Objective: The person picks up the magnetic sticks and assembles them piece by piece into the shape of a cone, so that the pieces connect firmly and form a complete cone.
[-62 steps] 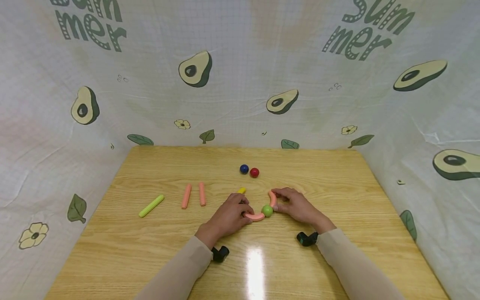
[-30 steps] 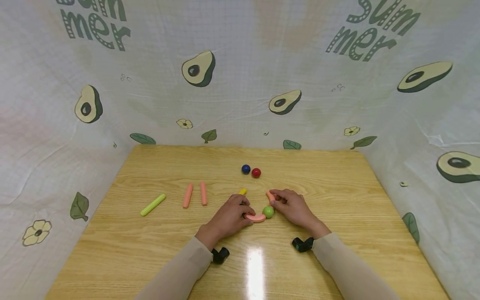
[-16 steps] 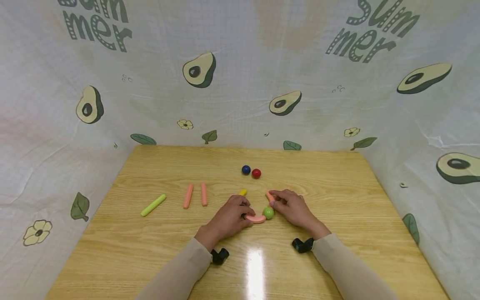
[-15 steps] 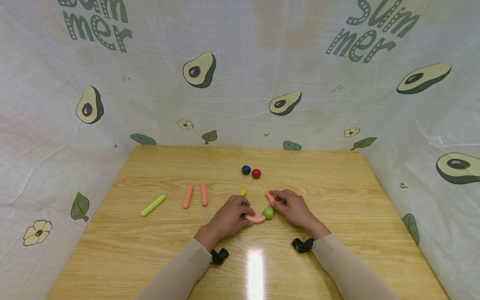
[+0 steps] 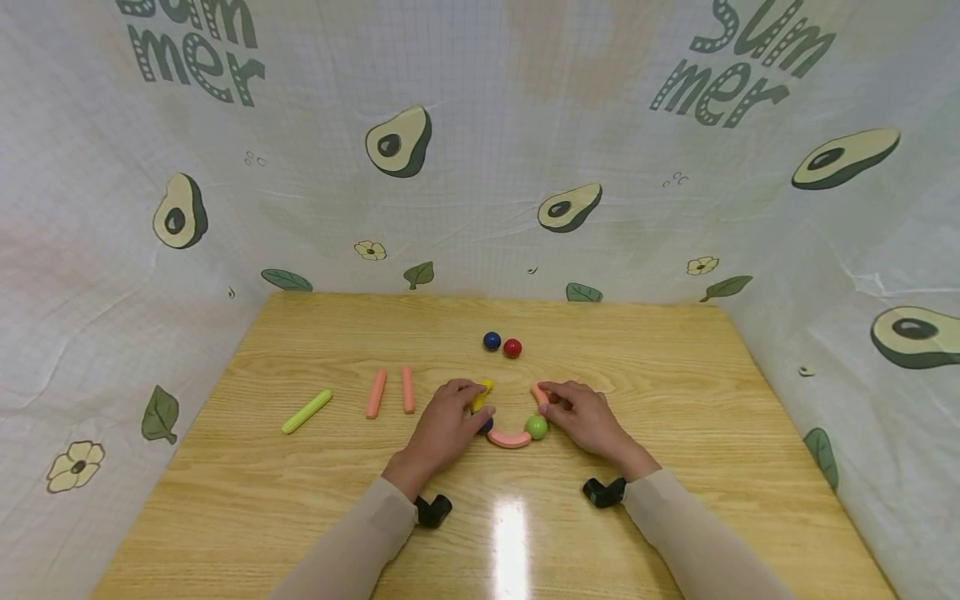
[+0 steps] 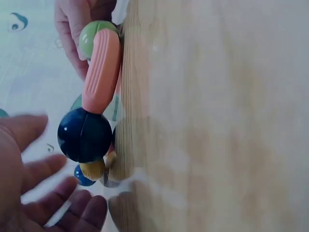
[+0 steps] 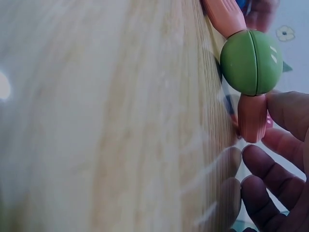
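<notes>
Balls and rods form a U-shaped chain on the wooden table. A yellow rod (image 5: 477, 403) meets a dark blue ball (image 6: 84, 135), then comes a curved pink rod (image 5: 510, 440), a green ball (image 5: 537, 427) and a second curved pink rod (image 5: 537, 392). My left hand (image 5: 442, 423) is spread around the yellow rod and dark blue ball; in the left wrist view its thumb and fingers stand apart from the ball. Between thumb and index finger, my right hand (image 5: 588, 419) pinches the second curved rod, just beyond the green ball.
Behind the chain sit another blue ball (image 5: 492, 341) and a red ball (image 5: 512, 348). To the left lie two straight pink rods (image 5: 377, 393) and a yellow-green rod (image 5: 307, 412). A printed curtain (image 5: 480, 150) surrounds the table's back and sides.
My left hand has let go of the front curved pink rod and shifted slightly left and back, uncovering the dark blue ball and more of the yellow rod. The right hand keeps its pinch.
</notes>
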Action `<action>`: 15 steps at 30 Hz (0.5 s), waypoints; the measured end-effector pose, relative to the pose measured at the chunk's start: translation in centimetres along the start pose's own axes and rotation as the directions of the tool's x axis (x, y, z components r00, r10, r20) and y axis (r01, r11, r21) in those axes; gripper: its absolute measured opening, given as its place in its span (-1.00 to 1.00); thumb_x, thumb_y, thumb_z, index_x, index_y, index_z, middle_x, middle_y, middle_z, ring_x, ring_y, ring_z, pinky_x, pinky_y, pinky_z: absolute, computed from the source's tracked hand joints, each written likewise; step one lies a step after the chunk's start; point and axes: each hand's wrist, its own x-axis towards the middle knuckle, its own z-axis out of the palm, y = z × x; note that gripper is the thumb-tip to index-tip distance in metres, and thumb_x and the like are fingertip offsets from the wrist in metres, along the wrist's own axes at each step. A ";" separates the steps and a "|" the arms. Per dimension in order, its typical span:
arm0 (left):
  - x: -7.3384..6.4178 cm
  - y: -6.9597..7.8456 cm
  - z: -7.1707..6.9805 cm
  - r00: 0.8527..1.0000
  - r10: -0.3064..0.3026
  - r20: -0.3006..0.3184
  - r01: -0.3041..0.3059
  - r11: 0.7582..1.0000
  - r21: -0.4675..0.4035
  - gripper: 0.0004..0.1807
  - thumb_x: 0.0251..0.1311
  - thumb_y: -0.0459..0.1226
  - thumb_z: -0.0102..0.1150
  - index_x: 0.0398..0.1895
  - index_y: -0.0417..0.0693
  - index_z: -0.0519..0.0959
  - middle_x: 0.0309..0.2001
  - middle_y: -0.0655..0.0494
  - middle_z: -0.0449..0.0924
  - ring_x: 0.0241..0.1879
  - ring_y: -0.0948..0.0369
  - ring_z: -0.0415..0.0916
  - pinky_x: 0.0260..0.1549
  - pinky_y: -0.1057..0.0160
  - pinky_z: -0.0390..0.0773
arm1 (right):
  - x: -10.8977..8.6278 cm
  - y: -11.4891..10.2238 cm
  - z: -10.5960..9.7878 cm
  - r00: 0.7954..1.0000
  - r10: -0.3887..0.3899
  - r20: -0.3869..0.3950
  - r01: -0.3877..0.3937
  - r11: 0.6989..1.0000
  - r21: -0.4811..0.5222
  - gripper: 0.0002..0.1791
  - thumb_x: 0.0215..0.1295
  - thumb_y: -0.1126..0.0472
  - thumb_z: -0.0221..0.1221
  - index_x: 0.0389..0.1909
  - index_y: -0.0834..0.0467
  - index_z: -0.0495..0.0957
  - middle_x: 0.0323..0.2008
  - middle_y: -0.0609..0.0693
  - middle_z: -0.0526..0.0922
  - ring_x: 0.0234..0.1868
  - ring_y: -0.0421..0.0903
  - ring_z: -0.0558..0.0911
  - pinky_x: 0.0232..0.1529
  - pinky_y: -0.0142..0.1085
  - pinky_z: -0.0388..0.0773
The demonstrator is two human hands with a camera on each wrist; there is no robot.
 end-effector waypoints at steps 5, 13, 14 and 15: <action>0.4 -0.2 -0.2 1.000 -0.009 -0.016 0.009 1.000 -0.009 -0.59 0.62 -0.14 0.05 0.32 -0.15 0.64 0.33 -0.13 0.60 0.33 -0.15 0.53 0.35 -0.16 0.49 | 0.0 -0.2 0.1 1.000 0.001 0.012 -0.001 1.000 0.007 -0.50 0.54 -0.04 0.24 0.41 0.00 0.58 0.04 -0.07 0.73 0.01 -0.09 0.64 0.21 0.17 0.41; 0.5 -0.3 -0.1 1.000 0.015 0.011 -0.015 1.000 0.001 -0.64 0.61 -0.22 0.03 0.25 -0.14 0.70 0.34 -0.12 0.61 0.37 -0.13 0.52 0.45 -0.19 0.36 | 0.2 -0.3 0.4 0.999 -0.025 0.027 0.025 1.000 0.018 -0.52 0.54 -0.02 0.24 0.41 -0.04 0.58 0.01 -0.13 0.71 -0.02 -0.13 0.59 0.17 0.13 0.32; 0.5 -0.3 -0.1 1.000 0.014 0.012 -0.014 1.000 0.000 -0.65 0.61 -0.22 0.04 0.25 -0.14 0.69 0.34 -0.12 0.61 0.37 -0.12 0.52 0.46 -0.20 0.35 | 0.3 -0.3 0.4 0.999 -0.028 0.031 0.028 0.999 0.016 -0.52 0.54 -0.03 0.24 0.41 -0.05 0.58 0.02 -0.13 0.71 -0.01 -0.13 0.59 0.16 0.12 0.32; 0.5 -0.3 -0.1 1.000 0.014 0.014 -0.014 1.000 0.000 -0.65 0.61 -0.23 0.04 0.25 -0.13 0.69 0.35 -0.11 0.60 0.38 -0.12 0.52 0.47 -0.20 0.33 | 0.3 -0.3 0.4 0.999 -0.031 0.035 0.031 0.999 0.016 -0.52 0.54 -0.03 0.24 0.41 -0.06 0.58 0.04 -0.13 0.71 0.00 -0.13 0.58 0.16 0.11 0.31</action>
